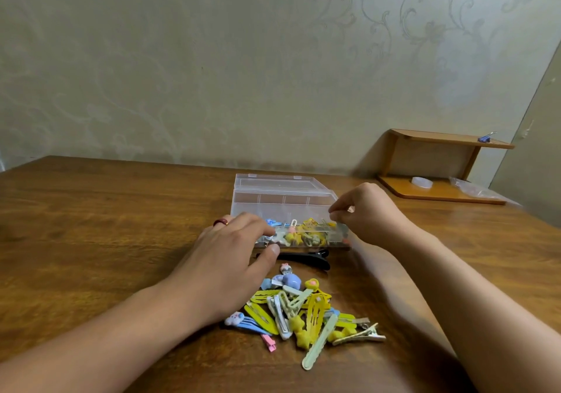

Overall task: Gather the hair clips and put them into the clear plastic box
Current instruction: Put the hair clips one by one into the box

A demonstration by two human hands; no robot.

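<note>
The clear plastic box (283, 198) stands in the middle of the table with its lid tipped open at the back. Several coloured hair clips (303, 233) lie in its front compartments. My left hand (230, 256), with a red ring on it, rests on the box's front left corner, thumb on the table beside a long black clip (306, 257). My right hand (364, 213) hovers over the right side of the box, fingertips pinched together; I see nothing between them. A loose pile of hair clips (303, 313), yellow, green, blue and pink, lies between my forearms.
The wooden table (106, 225) runs back to a papered wall. At the back right stands a small wooden shelf (437, 162) with a blue binder clip (485, 138) on top, a roll of tape (422, 182) and a plastic bag (476, 189) below.
</note>
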